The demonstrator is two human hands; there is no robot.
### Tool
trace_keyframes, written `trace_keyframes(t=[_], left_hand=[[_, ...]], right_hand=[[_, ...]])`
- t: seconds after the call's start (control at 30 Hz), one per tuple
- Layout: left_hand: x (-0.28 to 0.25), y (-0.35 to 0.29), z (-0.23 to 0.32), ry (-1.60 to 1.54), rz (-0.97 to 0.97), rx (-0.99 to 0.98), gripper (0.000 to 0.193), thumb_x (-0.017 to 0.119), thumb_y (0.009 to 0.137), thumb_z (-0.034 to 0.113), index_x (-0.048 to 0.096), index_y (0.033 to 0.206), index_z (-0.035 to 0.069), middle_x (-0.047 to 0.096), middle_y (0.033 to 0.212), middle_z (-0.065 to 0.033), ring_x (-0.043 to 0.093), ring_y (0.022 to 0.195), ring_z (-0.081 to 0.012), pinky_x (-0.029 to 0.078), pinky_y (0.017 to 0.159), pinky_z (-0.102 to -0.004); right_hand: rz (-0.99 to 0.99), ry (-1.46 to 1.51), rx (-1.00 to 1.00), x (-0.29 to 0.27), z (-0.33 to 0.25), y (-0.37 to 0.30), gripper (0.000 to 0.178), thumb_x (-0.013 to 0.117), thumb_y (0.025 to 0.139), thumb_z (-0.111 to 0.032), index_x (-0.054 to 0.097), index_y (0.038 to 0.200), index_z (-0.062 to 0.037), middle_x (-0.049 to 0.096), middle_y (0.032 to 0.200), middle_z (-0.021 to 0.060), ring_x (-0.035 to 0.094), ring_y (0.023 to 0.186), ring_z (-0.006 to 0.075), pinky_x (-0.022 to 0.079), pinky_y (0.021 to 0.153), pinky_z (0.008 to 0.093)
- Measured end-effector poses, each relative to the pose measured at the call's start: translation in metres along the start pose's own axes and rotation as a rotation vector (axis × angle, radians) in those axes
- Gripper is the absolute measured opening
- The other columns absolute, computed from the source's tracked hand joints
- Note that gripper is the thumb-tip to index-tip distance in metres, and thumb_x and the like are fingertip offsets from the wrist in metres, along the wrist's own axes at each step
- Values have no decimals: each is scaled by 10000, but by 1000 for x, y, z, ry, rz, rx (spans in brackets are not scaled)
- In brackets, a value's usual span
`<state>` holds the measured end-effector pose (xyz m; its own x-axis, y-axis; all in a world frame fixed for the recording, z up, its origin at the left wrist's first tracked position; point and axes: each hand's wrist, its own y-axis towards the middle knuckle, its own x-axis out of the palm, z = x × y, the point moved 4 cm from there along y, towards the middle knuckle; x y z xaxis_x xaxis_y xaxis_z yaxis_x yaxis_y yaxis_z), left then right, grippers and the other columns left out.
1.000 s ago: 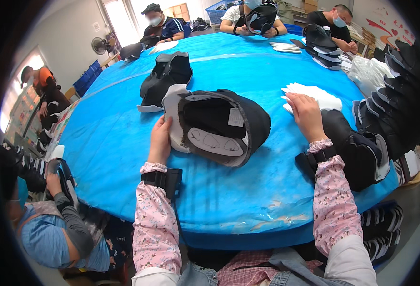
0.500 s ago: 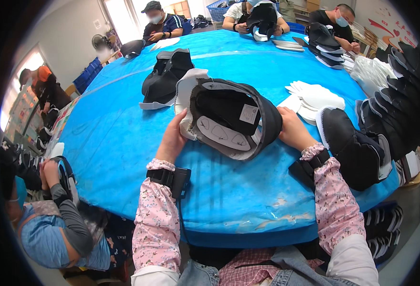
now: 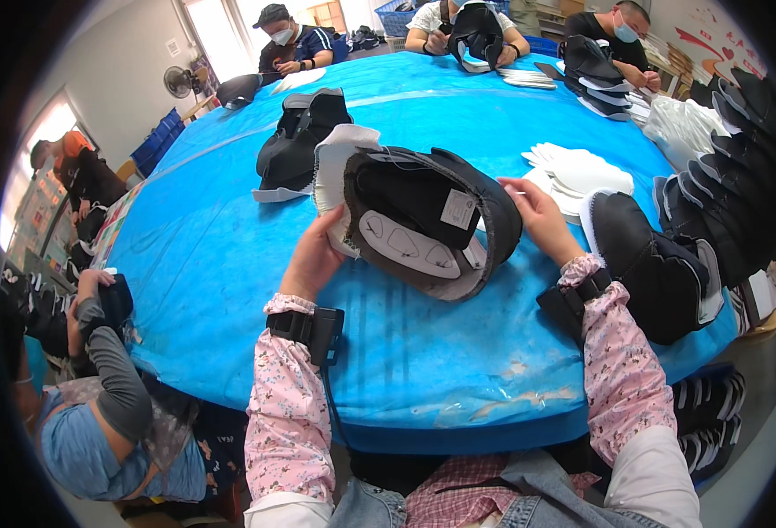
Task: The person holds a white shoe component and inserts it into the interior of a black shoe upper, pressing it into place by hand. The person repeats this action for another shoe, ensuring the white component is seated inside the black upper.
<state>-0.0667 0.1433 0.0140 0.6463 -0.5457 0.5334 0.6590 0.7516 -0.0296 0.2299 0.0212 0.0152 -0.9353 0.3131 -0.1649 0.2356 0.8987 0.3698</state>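
A black shoe upper (image 3: 501, 224) is held over the table, its open underside facing me. Inside show a grey-white patterned panel and a white label; a white stiff piece (image 3: 331, 180) sticks out at its left end. My left hand (image 3: 313, 262) is closed around that left end. Beside the right end is my right hand (image 3: 546, 227), its thumb and forefinger brought together at the upper's edge. Whatever they pinch is too small to make out. A thin thread loops along the upper's far edge. Beyond the upper lies another black shoe upper (image 3: 296, 150).
Blue sheeting covers the table (image 3: 388, 370). White insole-shaped pieces (image 3: 582, 172) lie at right, near a black upper (image 3: 643, 264) and a long stacked row of uppers (image 3: 722, 194). A clear plastic bag (image 3: 683, 128) sits behind. Several people work around the table.
My right hand has shifted from gripping the upper's right end to a pinch near its far right edge. The upper has tilted slightly; my left hand keeps its hold.
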Motion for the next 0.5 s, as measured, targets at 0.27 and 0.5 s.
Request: trace_keyframes(t=[0.27, 0.5], left_hand=[[-5, 3, 3, -19, 70, 143, 361, 492, 914, 203, 432, 1235, 50, 554, 1165, -58, 553, 1051, -182, 461, 873, -318], [2, -3, 16, -87, 86, 305, 416, 498, 914, 243, 405, 1262, 35, 508, 1231, -78, 517, 1093, -196, 434, 904, -352]], right_hand=[[52, -136, -347, 20, -69, -13, 342, 400, 957, -278, 594, 1084, -26, 566, 1108, 102, 516, 1028, 215, 376, 916, 320], [8, -467, -556, 41, -86, -29, 462, 468, 911, -334, 446, 1276, -50, 439, 1292, 139, 418, 1176, 299, 317, 992, 361]])
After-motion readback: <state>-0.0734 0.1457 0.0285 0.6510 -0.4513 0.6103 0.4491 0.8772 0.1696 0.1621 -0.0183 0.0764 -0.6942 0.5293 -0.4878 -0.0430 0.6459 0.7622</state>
